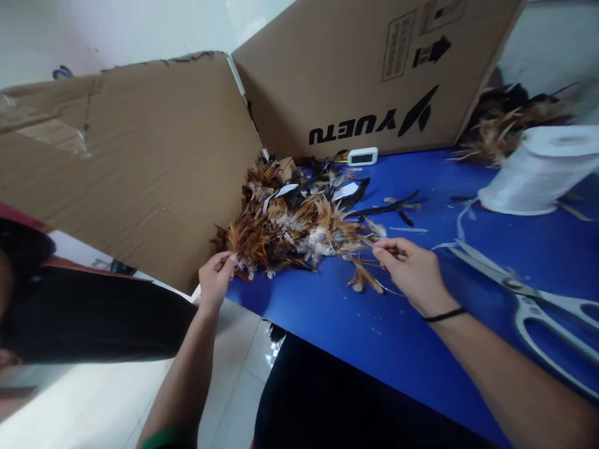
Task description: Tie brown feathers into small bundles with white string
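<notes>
Pinching feathers (299,227) — table edge (299,334) near.

Feather pile (299,221) on a blue table (327,312), seen from my remote post; I observe the left hand (215,275) pinching the pile's near-left edge, the right hand (408,272) pinching its right end; cardboard panels (187,162) stand behind and left of it; scissors (513,285) and a white spool (538,174) occupy its right.
</notes>
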A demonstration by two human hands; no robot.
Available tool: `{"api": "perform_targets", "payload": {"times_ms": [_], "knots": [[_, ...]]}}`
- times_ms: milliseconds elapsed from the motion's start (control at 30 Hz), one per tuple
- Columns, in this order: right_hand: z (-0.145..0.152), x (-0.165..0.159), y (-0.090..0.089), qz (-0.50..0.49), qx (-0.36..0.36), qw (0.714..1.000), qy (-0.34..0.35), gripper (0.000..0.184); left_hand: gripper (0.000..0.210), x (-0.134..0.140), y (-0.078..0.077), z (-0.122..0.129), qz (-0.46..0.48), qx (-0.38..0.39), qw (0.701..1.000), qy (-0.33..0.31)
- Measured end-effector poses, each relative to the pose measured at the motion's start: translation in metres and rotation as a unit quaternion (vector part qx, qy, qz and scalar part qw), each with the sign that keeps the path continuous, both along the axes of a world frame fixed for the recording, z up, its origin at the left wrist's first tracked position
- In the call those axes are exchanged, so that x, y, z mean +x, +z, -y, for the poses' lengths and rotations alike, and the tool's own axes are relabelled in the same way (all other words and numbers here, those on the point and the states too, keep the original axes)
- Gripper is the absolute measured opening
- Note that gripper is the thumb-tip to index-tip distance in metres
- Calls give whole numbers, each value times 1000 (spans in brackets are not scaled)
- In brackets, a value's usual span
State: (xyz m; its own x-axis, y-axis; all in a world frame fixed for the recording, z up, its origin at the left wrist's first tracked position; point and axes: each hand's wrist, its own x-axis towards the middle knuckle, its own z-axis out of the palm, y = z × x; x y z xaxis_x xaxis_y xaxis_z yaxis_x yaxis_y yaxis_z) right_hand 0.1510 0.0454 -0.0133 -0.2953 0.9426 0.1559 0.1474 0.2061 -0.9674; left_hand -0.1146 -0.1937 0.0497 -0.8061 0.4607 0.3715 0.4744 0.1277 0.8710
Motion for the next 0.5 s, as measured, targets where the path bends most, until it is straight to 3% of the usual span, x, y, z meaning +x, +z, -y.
{"api": "perform_targets", "payload": {"times_ms": [167,300,500], "knots": [[-3,0,-11,22,19,999,13,16,24,4,-35,15,-107,-75,991,42],[-3,1,-15,49,47,998,14,18,20,11,-44,18,-202,-125,971,12],[-1,1,-11,74,78,994,12,17,17,2,-52,25,-252,-148,956,-31]]}}
